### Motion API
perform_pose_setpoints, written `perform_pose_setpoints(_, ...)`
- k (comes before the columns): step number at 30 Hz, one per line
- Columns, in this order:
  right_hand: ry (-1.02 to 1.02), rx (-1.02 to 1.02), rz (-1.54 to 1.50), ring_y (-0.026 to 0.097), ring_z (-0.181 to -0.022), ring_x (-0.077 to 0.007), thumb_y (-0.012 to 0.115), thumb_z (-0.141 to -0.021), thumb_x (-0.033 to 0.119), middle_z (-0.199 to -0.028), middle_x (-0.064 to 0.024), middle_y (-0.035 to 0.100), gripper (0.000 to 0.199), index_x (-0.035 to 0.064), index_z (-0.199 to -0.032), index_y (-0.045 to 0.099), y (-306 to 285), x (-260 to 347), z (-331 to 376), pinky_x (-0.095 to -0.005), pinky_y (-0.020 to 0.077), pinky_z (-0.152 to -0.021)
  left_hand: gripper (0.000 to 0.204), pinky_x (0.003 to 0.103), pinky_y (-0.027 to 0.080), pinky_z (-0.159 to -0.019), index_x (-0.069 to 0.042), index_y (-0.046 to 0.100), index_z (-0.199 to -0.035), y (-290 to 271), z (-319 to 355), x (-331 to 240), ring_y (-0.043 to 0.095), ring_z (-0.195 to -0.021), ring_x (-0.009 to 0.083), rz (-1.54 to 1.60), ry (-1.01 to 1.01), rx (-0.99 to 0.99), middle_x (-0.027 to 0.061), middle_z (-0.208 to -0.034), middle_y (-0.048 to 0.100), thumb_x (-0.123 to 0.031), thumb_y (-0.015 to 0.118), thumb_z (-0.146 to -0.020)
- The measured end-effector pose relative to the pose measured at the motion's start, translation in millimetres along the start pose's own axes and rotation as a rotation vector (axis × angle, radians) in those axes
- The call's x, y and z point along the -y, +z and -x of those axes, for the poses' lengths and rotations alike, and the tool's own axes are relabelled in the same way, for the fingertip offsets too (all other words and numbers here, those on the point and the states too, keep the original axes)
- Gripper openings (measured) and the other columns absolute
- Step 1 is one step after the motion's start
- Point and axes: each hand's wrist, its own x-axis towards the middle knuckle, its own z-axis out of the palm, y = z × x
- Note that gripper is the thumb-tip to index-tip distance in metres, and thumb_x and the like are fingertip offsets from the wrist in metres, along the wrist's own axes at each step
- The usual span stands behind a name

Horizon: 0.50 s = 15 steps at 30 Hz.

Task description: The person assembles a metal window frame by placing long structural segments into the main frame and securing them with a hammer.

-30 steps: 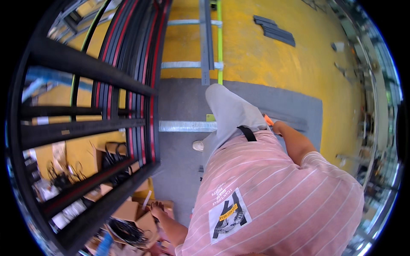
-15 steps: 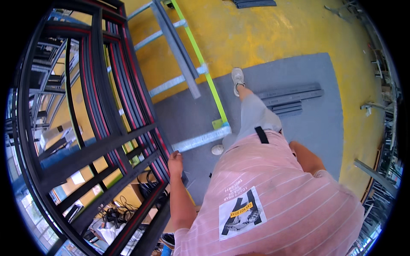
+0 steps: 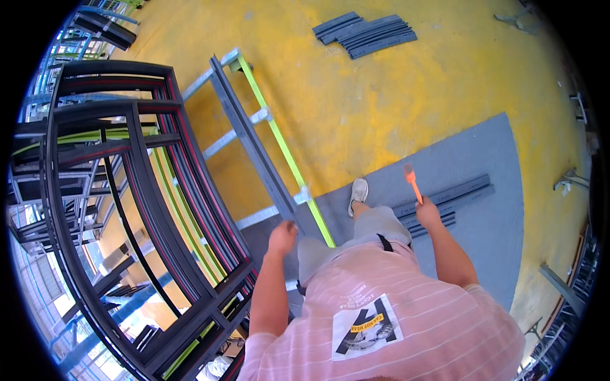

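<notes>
My right hand (image 3: 428, 213) is closed round the lower end of an orange-handled brush (image 3: 413, 180). The brush points up and away from me, with its darker head at the far end. Below it on the floor lie long dark grey strips (image 3: 454, 195). My left hand (image 3: 283, 237) has its fingers curled in, and I see nothing in them. It appears close to the near end of long dark bars (image 3: 249, 130), which lie across a low rack with silvery wrapped crossbars and a lime-green rail (image 3: 279, 140). Whether it touches the bars I cannot tell.
To my left stands a tall stack of black frames (image 3: 136, 190) with red and lime-green edges. Two bundles of dark strips (image 3: 375, 37) lie farther off on the yellow floor. A grey mat (image 3: 489, 247) is underfoot. Metal racks (image 3: 575, 273) line the right edge.
I have moved back from the rack, and more floor and strips show ahead. My right hand has come forward into view with the brush. My left hand has left the black frame's edge.
</notes>
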Motion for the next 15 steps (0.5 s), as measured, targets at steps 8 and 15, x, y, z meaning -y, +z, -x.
perform_pose_setpoints(8,0.229,0.144,-0.757,0.042,-0.049,-0.0096,0.056,-0.102,0.025,-0.071,0.0003,0.048,0.020,0.0057,-0.107,0.058,-94.5,90.7,-64.4,-0.0278,0.0359,-0.041,0.041,0.039,0.054,-0.093,0.002,0.066,-0.125,-82.1,-253.9,-165.4,0.071,-0.105,0.0326,0.392,0.037,-0.087,0.0221,-0.115,0.072,-0.026,0.058,-0.096)
perform_pose_setpoints(15,0.412,0.199,-0.808,0.051,-0.051,-0.0119,0.063,-0.098,0.027,-0.069,-0.0013,0.055,0.023,0.0039,-0.102,0.061,-101.6,134.0,-162.9,-0.0306,0.0419,-0.045,0.040,0.033,0.055,-0.085,0.002,0.065,-0.127,-66.1,-551.9,-296.8,0.073,-0.091,0.0216,0.320,0.121,0.088,0.0168,-0.108,0.074,-0.022,0.058,-0.095)
